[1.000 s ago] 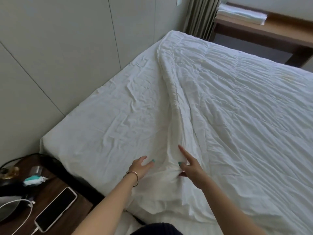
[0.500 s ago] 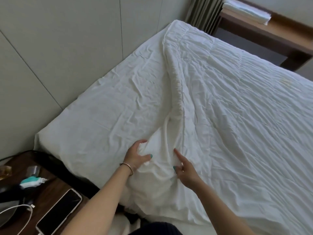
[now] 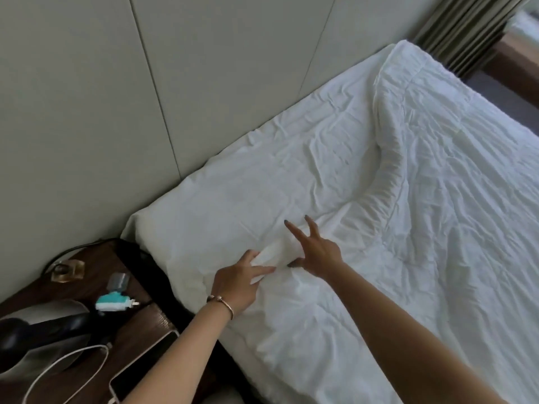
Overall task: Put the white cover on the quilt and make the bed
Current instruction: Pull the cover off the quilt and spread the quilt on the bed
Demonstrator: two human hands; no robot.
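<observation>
Fabric at the near corner of the quilt (image 3: 437, 214) was gathered into a small raised fold between the person's two hands, close to the head end of the bed (image 3: 233, 185), just across from the wooden nightstand (image 3: 87, 330). The left hand (image 3: 237, 282) pinched that fold between thumb and fingers, while the right hand (image 3: 316, 255) gripped its other side with thumb and lower fingers, two fingers splayed out straight above the cloth. The step in hand looked like seating the quilt's corner inside the white cover (image 3: 280, 255); whether the corner was fully home could not be told. The next move would probably call for pulling the corner taut toward the nightstand and smoothing the rumpled edge flat. The quilt lay spread over the bed away from the nightstand, its long axis running from the hands toward the curtain (image 3: 460, 27), its bunched edge curving along that line.
</observation>
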